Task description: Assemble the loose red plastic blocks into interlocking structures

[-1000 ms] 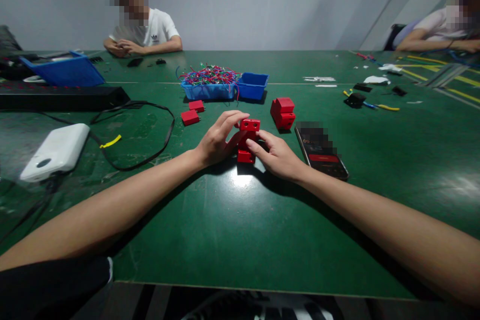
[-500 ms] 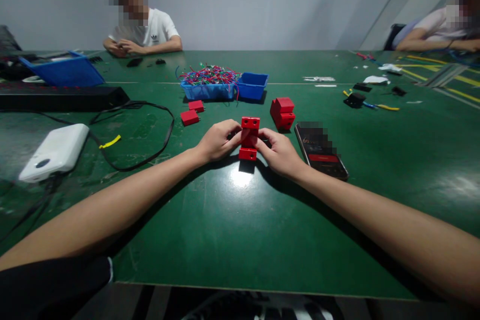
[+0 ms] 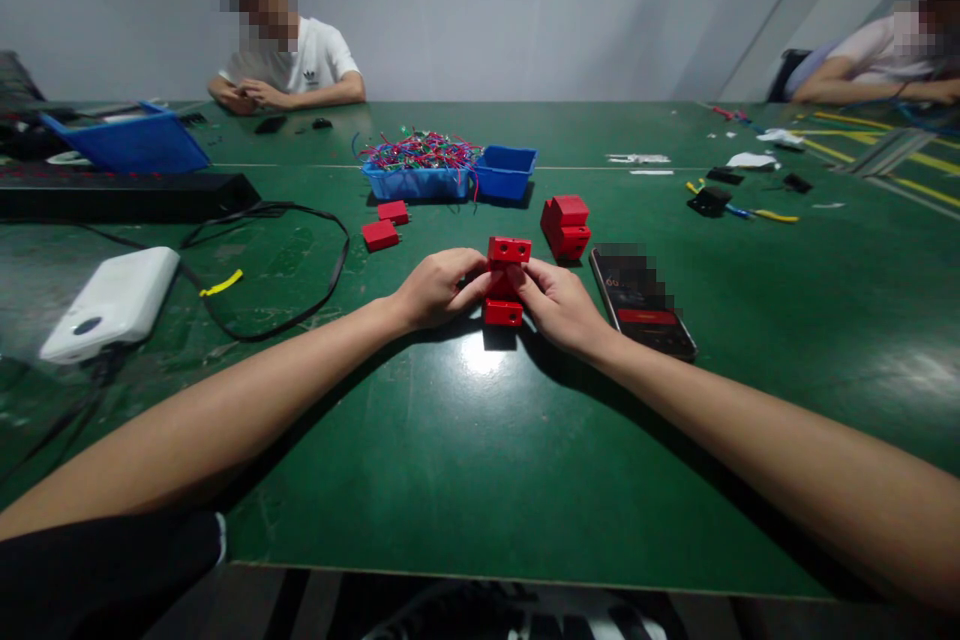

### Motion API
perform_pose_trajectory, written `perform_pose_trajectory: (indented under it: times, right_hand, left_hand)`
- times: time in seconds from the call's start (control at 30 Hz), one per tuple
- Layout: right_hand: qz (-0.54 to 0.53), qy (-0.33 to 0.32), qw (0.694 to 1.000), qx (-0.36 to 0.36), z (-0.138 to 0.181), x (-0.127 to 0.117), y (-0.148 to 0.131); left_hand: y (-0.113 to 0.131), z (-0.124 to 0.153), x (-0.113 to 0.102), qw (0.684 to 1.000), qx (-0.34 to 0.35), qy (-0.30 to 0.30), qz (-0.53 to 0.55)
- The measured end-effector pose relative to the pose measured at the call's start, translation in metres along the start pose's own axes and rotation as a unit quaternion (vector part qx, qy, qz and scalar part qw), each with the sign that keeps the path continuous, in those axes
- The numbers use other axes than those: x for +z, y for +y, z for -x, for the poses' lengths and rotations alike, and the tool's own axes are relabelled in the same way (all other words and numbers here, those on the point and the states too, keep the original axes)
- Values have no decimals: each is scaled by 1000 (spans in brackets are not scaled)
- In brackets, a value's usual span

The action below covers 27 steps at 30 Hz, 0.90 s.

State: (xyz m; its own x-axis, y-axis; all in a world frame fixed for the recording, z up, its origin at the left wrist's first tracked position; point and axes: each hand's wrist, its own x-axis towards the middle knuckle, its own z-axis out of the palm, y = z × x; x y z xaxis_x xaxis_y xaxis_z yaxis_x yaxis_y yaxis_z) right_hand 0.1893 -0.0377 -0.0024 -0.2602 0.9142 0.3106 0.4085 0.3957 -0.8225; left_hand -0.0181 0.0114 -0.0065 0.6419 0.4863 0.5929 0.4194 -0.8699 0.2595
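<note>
Your left hand (image 3: 436, 286) and right hand (image 3: 556, 302) both have their fingers clamped on the red block (image 3: 505, 280), one from each side. It stands upright on the green table (image 3: 465, 440), just left of the phone (image 3: 642, 302).

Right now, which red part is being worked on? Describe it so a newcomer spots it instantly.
On the green table, look just left of the phone, where the left hand and right hand meet. The red block stack stands upright between them; unlike the other red blocks lying loose behind, it is gripped from both sides.
</note>
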Motion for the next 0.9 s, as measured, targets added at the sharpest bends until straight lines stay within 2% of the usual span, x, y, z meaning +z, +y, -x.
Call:
perform_pose_trajectory:
  times: [0.57, 0.9]
  right_hand:
    - [11, -1, 1000, -14, 0, 0, -3]
    - [7, 0, 1000, -13, 0, 0, -2]
  left_hand:
    - [-1, 1, 0, 999, 27, 20, -35]
    - [2, 0, -1, 1000, 6, 4, -12]
